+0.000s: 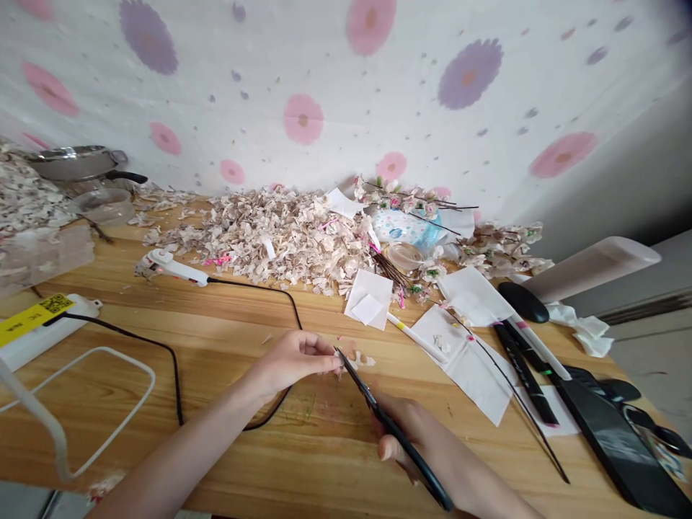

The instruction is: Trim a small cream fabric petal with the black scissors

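Note:
Near the front middle of the wooden table, my left hand (296,360) is closed in a pinch, thumb against fingers. A small pale bit shows at its fingertips, too small to name. My right hand (419,432) is wrapped round a pair of black scissors (363,388). The scissors' tip touches or nearly touches the left fingertips, and the blades look almost together. Just behind the tip, a small cream-coloured petal-like scrap (363,359) lies on the wood. Right of the hands, a thin dark stem (519,396) with a few pink buds lies across white paper (481,382).
A heap of pale petal-like scraps (286,238) covers the back. A white hot glue gun (176,268) with black cord lies left, near a power strip (46,339). Flower branches (405,198), black markers (527,378) and a black phone (616,440) lie right.

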The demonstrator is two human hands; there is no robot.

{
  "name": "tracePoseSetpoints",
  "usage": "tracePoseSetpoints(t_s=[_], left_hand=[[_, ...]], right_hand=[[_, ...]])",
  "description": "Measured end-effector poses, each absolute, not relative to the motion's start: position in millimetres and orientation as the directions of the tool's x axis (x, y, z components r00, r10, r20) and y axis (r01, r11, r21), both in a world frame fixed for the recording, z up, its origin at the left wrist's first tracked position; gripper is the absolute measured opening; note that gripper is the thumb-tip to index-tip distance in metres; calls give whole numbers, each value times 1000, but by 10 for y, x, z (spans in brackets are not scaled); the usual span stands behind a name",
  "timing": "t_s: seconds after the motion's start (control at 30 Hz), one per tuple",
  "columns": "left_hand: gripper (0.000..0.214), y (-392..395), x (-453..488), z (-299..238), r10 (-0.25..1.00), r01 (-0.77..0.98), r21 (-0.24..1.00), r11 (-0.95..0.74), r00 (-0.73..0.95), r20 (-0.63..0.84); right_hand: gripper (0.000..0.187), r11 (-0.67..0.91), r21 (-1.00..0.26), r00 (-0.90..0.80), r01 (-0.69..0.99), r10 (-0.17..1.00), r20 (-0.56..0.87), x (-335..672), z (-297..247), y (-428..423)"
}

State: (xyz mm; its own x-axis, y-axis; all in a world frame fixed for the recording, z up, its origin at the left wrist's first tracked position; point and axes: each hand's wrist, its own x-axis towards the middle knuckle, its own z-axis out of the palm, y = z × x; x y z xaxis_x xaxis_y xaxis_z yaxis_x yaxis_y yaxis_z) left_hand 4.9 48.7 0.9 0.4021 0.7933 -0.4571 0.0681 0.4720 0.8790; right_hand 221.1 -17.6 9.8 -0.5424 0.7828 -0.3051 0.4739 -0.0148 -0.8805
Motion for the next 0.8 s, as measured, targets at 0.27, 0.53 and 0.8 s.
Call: tracePoseSetpoints(t_s=[0.27,0.53,0.8], left_hand=[[21,499,54,24,792,63,889,454,428,-435],[18,497,50,38,785,43,881,471,435,-441],[20,506,30,30,770,43,869,493,444,-459]], right_hand=[[75,-19,-877,-543,480,779,-314,2218,95,-165],[77,-43,-873,-522,485,787,-329,2213,116,-162],[73,-163,-868,-495,470,765,-412,2214,62,-183]])
